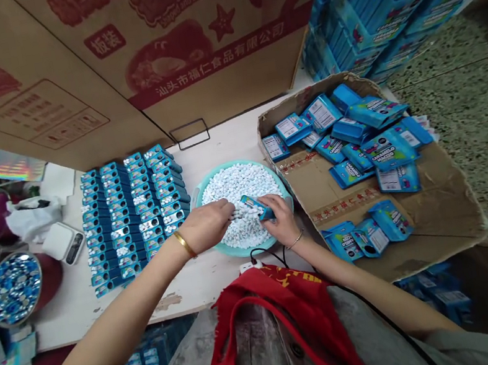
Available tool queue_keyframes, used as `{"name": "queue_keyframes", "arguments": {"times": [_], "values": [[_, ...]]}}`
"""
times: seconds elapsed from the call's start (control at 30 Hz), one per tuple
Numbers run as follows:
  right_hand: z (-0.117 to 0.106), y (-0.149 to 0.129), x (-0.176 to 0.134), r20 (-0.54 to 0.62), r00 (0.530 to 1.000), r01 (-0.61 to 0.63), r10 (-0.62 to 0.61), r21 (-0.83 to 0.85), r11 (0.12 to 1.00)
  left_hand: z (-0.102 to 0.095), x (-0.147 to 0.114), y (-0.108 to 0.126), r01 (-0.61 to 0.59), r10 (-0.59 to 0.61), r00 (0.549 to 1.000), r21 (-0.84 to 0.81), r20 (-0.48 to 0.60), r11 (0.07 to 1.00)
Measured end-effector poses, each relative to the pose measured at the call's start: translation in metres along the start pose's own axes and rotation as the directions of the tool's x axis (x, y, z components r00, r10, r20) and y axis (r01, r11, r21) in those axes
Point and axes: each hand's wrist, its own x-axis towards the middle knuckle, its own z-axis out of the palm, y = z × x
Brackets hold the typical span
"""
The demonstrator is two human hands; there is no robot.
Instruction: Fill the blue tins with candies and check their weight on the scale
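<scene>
Over a turquoise basin full of small white pellet candies, my right hand grips a small blue candy box. That box is tilted, with one end toward my other hand. My left hand, with a gold bangle at the wrist, is just left of the box. Its fingers are pinched together low over the candies; what lies between them is hidden. Left of the basin, blue candy boxes stand in several tight rows, open ends up, white candies showing in some.
At right, a cut-down cardboard carton holds loose blue boxes. A large brown carton walls the back. Stacked blue boxes rise at back right. A white scale and a red tub stand left. A black cable runs near the basin.
</scene>
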Motion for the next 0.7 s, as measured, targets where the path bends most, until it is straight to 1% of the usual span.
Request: {"name": "queue_keyframes", "arguments": {"times": [0.1,0.2,0.27,0.37,0.43,0.53,0.6,0.63,0.7], "values": [[0.004,0.004,-0.002,-0.006,1.0,0.022,-0.022,0.009,1.0,-0.02,0.003,0.028,0.045,-0.053,0.998,0.163,0.044,0.986],[0.005,0.007,-0.004,-0.008,1.0,0.004,-0.004,0.035,0.999,-0.03,0.002,0.045,0.045,-0.055,0.998,0.208,0.042,0.977],[0.005,0.008,-0.005,-0.016,1.0,-0.017,0.018,0.063,0.998,-0.031,-0.002,0.045,0.05,-0.053,0.999,0.168,0.011,0.985],[0.005,0.007,-0.006,-0.032,0.999,-0.036,0.039,0.11,0.993,-0.025,-0.009,0.028,0.07,-0.068,0.994,0.021,-0.084,0.997],[0.006,0.005,-0.006,-0.041,0.998,-0.04,0.046,0.149,0.988,-0.012,-0.011,0.013,0.036,-0.053,0.987,-0.11,-0.152,0.993],[0.01,0.001,-0.009,-0.035,0.998,-0.046,0.055,0.219,0.975,0.023,-0.004,-0.003,-0.09,-0.011,0.958,-0.336,-0.287,0.938],[0.013,-0.002,-0.012,0.005,0.999,-0.047,0.048,0.269,0.962,0.052,0.004,-0.005,-0.158,-0.022,0.931,-0.456,-0.364,0.876],[0.014,-0.003,-0.015,0.033,0.999,-0.05,0.042,0.291,0.955,0.066,0.008,-0.004,-0.169,-0.035,0.926,-0.497,-0.376,0.851],[0.016,-0.007,-0.019,0.101,0.994,-0.061,0.029,0.327,0.943,0.089,0.01,0.001,-0.152,-0.077,0.926,-0.552,-0.369,0.82]]}}
